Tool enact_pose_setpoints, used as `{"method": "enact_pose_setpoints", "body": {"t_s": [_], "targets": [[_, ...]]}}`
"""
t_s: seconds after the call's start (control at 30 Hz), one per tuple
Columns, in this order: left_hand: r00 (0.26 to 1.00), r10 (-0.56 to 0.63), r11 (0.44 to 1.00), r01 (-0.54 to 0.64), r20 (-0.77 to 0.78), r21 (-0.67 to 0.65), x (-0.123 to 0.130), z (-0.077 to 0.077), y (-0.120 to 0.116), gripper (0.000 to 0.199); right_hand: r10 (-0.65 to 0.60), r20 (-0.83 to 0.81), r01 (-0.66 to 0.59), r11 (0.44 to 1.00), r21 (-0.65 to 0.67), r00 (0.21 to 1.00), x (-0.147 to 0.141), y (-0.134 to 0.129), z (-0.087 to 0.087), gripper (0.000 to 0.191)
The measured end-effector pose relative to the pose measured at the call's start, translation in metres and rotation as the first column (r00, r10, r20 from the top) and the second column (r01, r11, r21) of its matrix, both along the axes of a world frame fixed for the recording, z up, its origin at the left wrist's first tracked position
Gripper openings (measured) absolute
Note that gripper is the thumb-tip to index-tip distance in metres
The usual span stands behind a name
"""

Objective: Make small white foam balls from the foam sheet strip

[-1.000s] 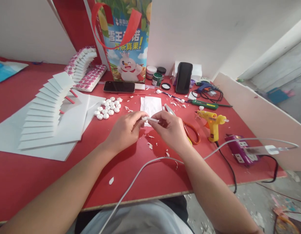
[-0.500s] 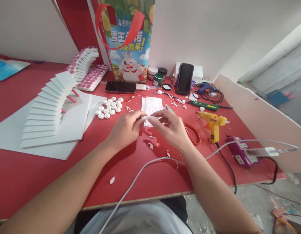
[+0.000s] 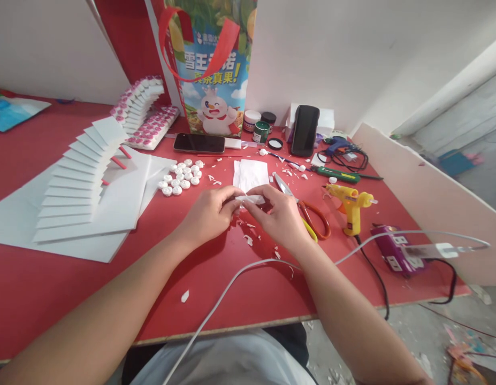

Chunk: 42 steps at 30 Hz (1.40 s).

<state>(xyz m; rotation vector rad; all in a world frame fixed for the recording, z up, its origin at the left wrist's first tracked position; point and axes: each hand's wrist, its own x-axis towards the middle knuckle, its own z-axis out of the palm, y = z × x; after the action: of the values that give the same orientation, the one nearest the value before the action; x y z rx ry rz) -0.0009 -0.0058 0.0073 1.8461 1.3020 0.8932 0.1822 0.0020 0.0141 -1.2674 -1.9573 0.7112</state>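
Observation:
Between the fingertips of both hands is a small white strip (image 3: 251, 199), perhaps tissue or paper. My left hand (image 3: 211, 211) pinches its left end, and my right hand (image 3: 277, 211) pinches it from the right with bent fingers. Just beyond them lies a folded white tissue (image 3: 251, 174), its near edge hidden by the fingers. Scissors (image 3: 318, 218) with orange and yellow handles lie beside my right hand, blades pointing away. A cluster of small white rolled rosettes (image 3: 182, 177) sits past my left hand.
White stepped panels (image 3: 71, 187) stand at left. A yellow glue gun (image 3: 351, 203), a purple box (image 3: 396, 251) and a green-handled tool (image 3: 336, 174) are at right. Phones (image 3: 199, 143), paint jars (image 3: 261, 131) and a gift bag (image 3: 215, 80) line the back. A grey cable (image 3: 248, 266) crosses in front.
My right hand has shifted slightly left and its fingers have curled in around the white strip. More of the scissors, including blades and yellow handle, now shows.

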Motion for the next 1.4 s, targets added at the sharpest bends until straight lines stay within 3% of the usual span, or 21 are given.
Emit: {"method": "enact_pose_setpoints", "body": {"t_s": [0.13, 0.33, 0.47, 0.67, 0.93, 1.1, 1.23, 1.33, 1.4], "targets": [[1.0, 0.003, 1.0, -0.002, -0.013, 0.017, 0.0, 0.0, -0.001, 0.023, -0.033, -0.039, 0.027, 0.99, -0.137, 0.999, -0.001, -0.001, 0.003, 0.009], [1.0, -0.004, 1.0, 0.004, -0.002, 0.02, 0.002, 0.0, -0.001, 0.022, -0.055, 0.017, 0.056, 0.991, -0.12, 0.998, -0.002, -0.004, 0.003, 0.011], [1.0, 0.0, 0.999, 0.0, 0.009, 0.042, 0.003, 0.001, -0.002, 0.024, -0.024, 0.049, 0.024, 1.0, 0.004, 0.998, -0.001, -0.005, 0.002, 0.019], [0.997, 0.028, 1.0, -0.027, 0.079, -0.008, 0.006, -0.001, -0.006, 0.025, 0.024, 0.165, -0.059, 0.975, 0.213, 0.986, -0.002, -0.007, -0.006, 0.016], [0.997, -0.048, 0.999, 0.046, 0.059, 0.025, -0.001, 0.003, -0.003, 0.023, 0.066, 0.168, -0.116, 0.945, 0.307, 0.984, -0.001, -0.006, -0.007, 0.012], [0.994, -0.089, 0.995, 0.092, 0.062, -0.05, -0.004, 0.003, -0.001, 0.025, 0.047, 0.155, -0.082, 0.971, 0.224, 0.987, 0.0, -0.007, -0.004, 0.014], [0.992, -0.124, 0.99, 0.123, 0.012, 0.061, -0.007, 0.001, 0.001, 0.027, 0.052, 0.069, -0.059, 0.993, 0.099, 0.996, -0.001, -0.009, 0.002, 0.012], [0.997, -0.076, 0.985, 0.079, -0.027, 0.152, -0.009, 0.0, 0.002, 0.025, 0.065, -0.148, -0.087, 0.986, -0.145, 0.987, -0.001, -0.007, 0.008, 0.012], [0.999, -0.048, 0.985, 0.05, -0.018, 0.162, -0.009, 0.001, 0.003, 0.025, 0.034, -0.378, -0.181, 0.915, -0.36, 0.925, 0.001, -0.003, 0.012, 0.024]]}}
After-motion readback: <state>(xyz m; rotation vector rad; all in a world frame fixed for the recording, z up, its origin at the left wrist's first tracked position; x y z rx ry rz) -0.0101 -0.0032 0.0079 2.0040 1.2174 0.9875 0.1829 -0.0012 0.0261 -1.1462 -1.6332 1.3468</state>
